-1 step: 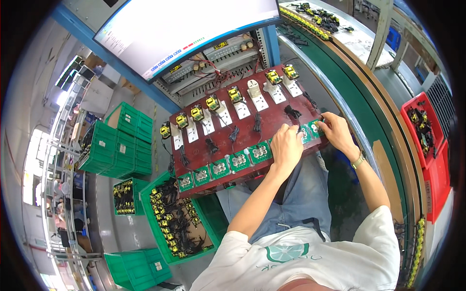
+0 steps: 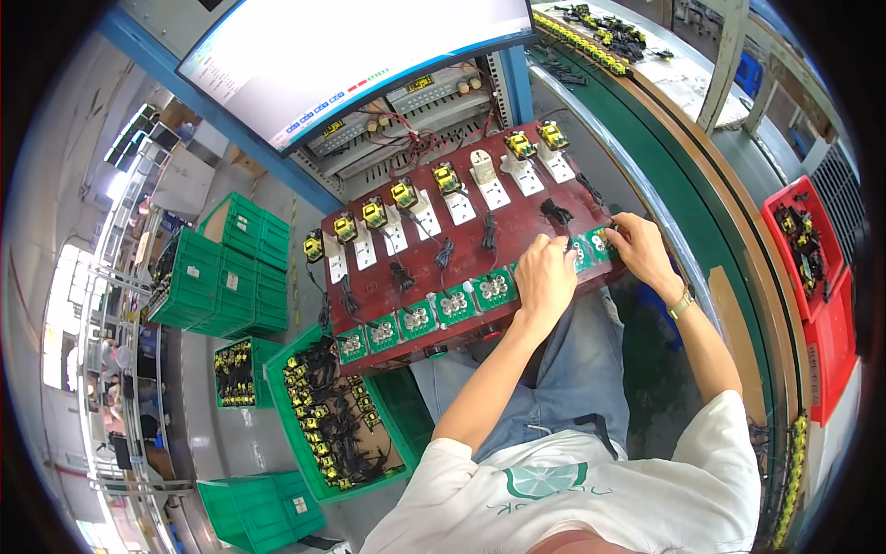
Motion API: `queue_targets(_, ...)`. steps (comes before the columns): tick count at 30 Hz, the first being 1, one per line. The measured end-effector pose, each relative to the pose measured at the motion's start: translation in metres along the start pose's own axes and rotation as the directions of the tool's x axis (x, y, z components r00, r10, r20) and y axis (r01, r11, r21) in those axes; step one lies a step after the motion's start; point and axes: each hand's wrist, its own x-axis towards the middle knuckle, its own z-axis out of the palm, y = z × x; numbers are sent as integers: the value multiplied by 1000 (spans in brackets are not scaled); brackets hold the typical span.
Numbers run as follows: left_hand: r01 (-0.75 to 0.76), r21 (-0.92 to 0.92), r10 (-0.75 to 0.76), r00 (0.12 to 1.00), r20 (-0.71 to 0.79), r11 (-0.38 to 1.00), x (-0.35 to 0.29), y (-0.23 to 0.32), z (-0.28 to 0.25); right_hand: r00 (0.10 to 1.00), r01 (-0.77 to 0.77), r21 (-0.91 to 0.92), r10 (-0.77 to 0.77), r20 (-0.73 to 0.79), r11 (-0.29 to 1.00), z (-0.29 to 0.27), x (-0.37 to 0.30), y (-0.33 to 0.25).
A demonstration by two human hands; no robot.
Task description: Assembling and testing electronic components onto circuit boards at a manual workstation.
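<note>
A dark red test bench [image 2: 544, 217] stands before me, with a row of green circuit boards [image 2: 454, 306] along its near edge. My left hand [image 2: 546, 282] reaches over the boards right of centre, its fingers closed on a black cable plug [image 2: 568, 246]. At the rightmost green board [image 2: 598, 243] my right hand [image 2: 641, 251] is pinched, and its fingertips hide what they hold. Yellow-and-black power supply units [image 2: 403, 193] sit on white sockets [image 2: 460, 210] along the far side. Bundled black cables [image 2: 556, 213] lie between sockets and boards.
Behind the bench stands a large monitor [image 2: 369, 65]. A green crate [image 2: 395, 452] of power units is at the lower left, with stacked green crates [image 2: 221, 286] beyond. At right run a green conveyor [image 2: 688, 222] and a red bin [image 2: 835, 277].
</note>
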Motion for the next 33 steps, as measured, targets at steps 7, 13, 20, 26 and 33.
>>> queue_targets(7,41,-36,-41,999,-1,998,2,3,3,998,67,-75,-67,2,995,3,4,15)
queue_targets(13,34,-3,-34,999,-21,999,8,6,6,1000,26,-49,-26,13,998,2,4,5)
queue_targets(20,52,-18,-51,999,16,999,17,-3,15,1000,19,-1,-19,-3,1000,5,6,7)
queue_targets(26,43,-1,-43,999,-24,999,16,-4,21,998,53,-21,-54,-43,998,6,4,12)
queue_targets(33,-31,-154,-24,940,-341,988,48,40,-27,917,177,-102,-202,-345,979,-3,28,-26)
